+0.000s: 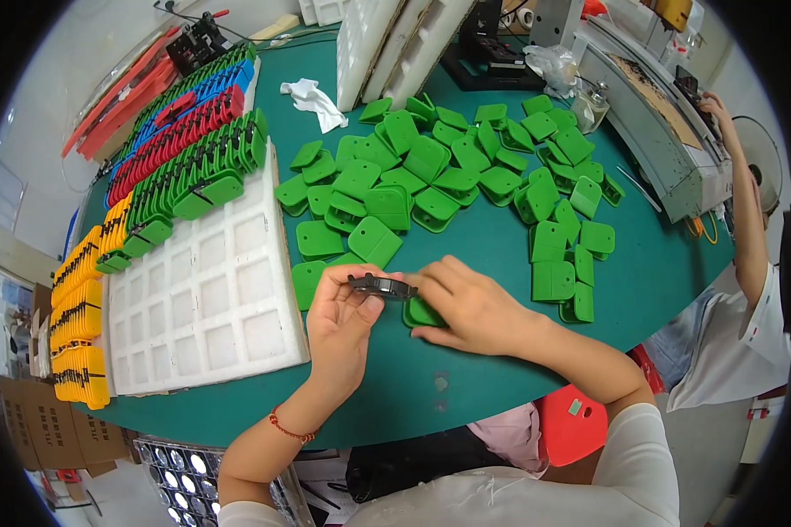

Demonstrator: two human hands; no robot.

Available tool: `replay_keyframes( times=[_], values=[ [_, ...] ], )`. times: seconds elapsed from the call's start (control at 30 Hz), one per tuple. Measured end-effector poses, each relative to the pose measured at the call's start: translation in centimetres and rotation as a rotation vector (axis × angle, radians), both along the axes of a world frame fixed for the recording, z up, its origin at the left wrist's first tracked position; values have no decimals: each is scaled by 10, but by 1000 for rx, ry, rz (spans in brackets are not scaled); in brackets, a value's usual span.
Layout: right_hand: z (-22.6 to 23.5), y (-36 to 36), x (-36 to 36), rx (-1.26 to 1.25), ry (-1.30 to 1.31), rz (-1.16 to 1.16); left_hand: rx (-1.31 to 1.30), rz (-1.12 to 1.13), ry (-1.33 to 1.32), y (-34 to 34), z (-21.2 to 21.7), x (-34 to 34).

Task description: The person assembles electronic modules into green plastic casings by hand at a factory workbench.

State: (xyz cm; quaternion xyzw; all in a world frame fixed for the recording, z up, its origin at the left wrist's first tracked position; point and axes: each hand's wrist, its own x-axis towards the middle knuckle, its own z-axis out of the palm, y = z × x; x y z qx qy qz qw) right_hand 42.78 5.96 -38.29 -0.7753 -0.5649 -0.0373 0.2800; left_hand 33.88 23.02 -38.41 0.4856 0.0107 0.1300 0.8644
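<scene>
Both hands (413,312) pinch a black part (382,285), seemingly over a green piece (424,314)

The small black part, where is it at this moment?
The small black part is near the centre of the head view, held between the left hand and the right hand, above a green plastic piece.

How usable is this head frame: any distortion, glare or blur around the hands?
Head view: strong fisheye bend, black vignette at the corners, table edge curved. Lighting is even, with soft shadows and no glare on the green plastic pieces. Left hand, right hand and the black part between them are fairly sharp.
</scene>
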Motion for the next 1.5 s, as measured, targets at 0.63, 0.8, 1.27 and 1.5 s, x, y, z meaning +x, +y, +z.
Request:
replay_keyframes(
  times=[0.63, 0.8, 1.27, 1.5],
  values=[
    [21, 11, -5, 979, 1241, -143, -97, -309, 320, -19, -1, -5],
    [10, 14, -15, 903, 1236, -79, -146, -350, 313, -19, -5, -4],
    [47, -58, 71, 8, -391, -696, -186, -205, 196, -5, 6, 0],
    [42, -76, 87, -148, -317, -412, -240, -370, 440, 1, 6, -1]
  ],
)
